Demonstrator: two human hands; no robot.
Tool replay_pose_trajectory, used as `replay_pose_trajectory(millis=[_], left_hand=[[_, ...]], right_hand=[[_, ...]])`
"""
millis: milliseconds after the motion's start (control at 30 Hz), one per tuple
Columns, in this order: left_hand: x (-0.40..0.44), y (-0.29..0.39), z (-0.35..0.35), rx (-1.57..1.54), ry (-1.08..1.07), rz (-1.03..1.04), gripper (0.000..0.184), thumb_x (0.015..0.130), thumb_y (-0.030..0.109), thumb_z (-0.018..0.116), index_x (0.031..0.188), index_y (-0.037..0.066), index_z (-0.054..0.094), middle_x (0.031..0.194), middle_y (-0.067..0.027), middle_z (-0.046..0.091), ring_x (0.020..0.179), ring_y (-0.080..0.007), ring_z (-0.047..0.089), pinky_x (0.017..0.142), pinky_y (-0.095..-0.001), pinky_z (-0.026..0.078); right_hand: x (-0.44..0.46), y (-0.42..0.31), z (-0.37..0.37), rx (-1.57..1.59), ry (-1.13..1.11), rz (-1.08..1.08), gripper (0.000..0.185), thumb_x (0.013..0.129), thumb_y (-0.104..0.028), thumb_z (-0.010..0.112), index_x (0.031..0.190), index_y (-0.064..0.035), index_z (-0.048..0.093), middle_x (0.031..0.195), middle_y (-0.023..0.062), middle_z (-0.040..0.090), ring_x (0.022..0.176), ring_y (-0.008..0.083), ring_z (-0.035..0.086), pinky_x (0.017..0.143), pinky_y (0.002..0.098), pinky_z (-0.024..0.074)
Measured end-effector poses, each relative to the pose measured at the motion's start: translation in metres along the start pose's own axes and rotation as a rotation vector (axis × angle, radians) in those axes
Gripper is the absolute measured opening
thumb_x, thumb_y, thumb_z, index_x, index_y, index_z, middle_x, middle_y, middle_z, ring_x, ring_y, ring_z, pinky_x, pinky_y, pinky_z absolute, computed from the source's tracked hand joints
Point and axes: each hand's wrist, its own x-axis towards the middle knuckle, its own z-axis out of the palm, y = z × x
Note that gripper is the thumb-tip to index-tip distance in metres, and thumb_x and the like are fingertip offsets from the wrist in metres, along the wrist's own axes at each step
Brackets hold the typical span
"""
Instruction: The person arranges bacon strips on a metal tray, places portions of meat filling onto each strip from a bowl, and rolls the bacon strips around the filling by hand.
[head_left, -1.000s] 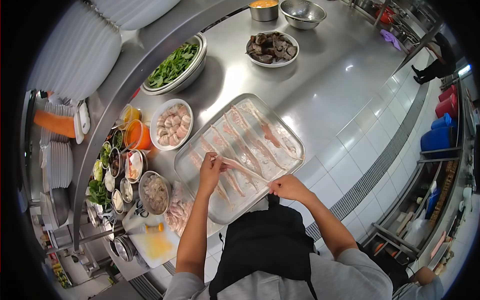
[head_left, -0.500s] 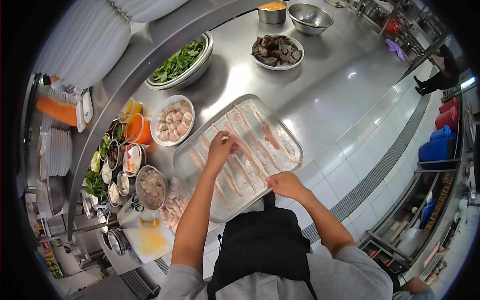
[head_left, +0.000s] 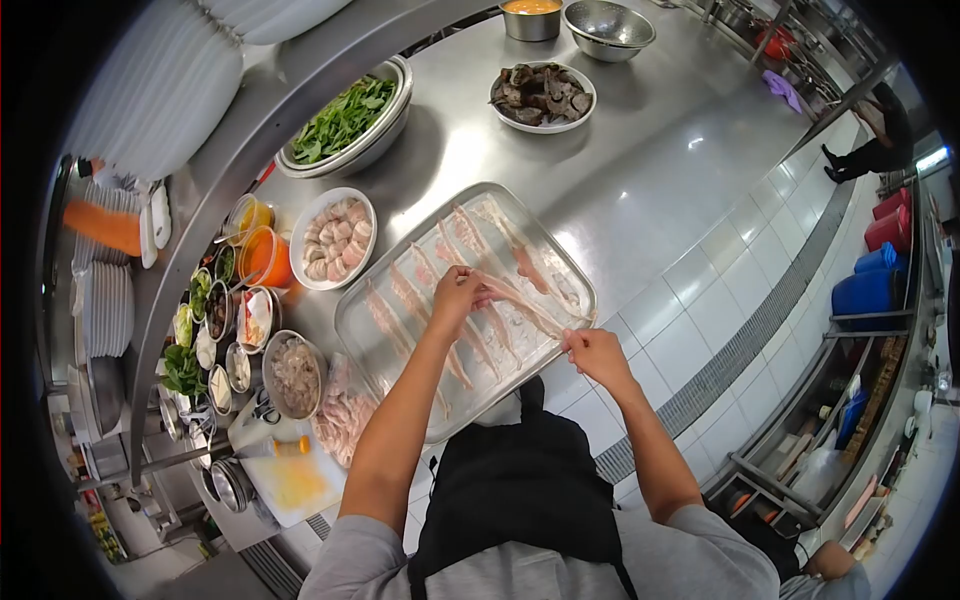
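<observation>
- My left hand (head_left: 458, 295) pinches a meat strip (head_left: 525, 308) over the tray (head_left: 358, 338).
- My right hand (head_left: 595, 356) pinches its end at the tray's rim.
- Other strips (head_left: 409, 293) lie inside.

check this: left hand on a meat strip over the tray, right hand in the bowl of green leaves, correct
Not quite: the head view shows the right hand at the end of that same meat strip, not in the bowl of green leaves. The left hand is on the strip over the tray, as you say.

Meat strips (head_left: 529, 267) are streaked pink and white, the apron (head_left: 515, 480) black.
</observation>
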Motion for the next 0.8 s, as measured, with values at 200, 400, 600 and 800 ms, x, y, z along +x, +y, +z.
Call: replay_pose_trajectory(millis=[200, 400, 600, 800], left_hand=[[-0.050, 0.022, -0.040, -0.104, 0.089, 0.074, 0.022, 0.100, 0.021, 0.055, 0.114, 0.005, 0.048, 0.101, -0.0146, 0.065, 0.087, -0.0224, 0.070, 0.076, -0.0316, 0.056], [-0.125, 0.016, -0.106, -0.269, 0.257, 0.236, 0.020, 0.100, 0.016, 0.055, 0.113, 0.003, 0.047, 0.095, -0.0145, 0.066, 0.085, -0.0243, 0.071, 0.075, -0.0332, 0.057], [-0.205, -0.028, -0.166, -0.264, 0.470, 0.253, 0.017, 0.100, 0.017, 0.057, 0.110, 0.007, 0.047, 0.091, -0.0118, 0.066, 0.080, -0.0211, 0.070, 0.074, -0.0334, 0.057], [-0.265, -0.070, -0.206, -0.377, 0.599, 0.205, 0.016, 0.100, 0.019, 0.057, 0.108, 0.009, 0.047, 0.086, -0.0083, 0.064, 0.076, -0.0203, 0.069, 0.073, -0.0337, 0.057]], right_hand=[[0.002, -0.028, 0.012, -0.030, -0.154, -0.142, 0.039, 0.097, -0.035, 0.054, 0.082, -0.0049, 0.074, 0.057, 0.0083, 0.063, 0.053, 0.0187, 0.062, 0.056, 0.0334, 0.0488], [0.002, -0.054, 0.047, 0.050, -0.298, -0.184, 0.036, 0.096, -0.033, 0.057, 0.081, -0.0046, 0.073, 0.060, 0.0076, 0.063, 0.055, 0.0170, 0.061, 0.057, 0.0299, 0.0476], [-0.029, -0.055, 0.121, -0.162, -0.631, -0.406, 0.033, 0.095, -0.034, 0.057, 0.084, -0.0083, 0.074, 0.065, 0.0123, 0.065, 0.061, 0.0242, 0.064, 0.060, 0.0360, 0.0488], [-0.048, -0.073, 0.160, -0.242, -0.651, -0.542, 0.032, 0.095, -0.032, 0.060, 0.084, -0.0054, 0.074, 0.067, 0.0121, 0.067, 0.059, 0.0218, 0.065, 0.061, 0.0330, 0.0498]])
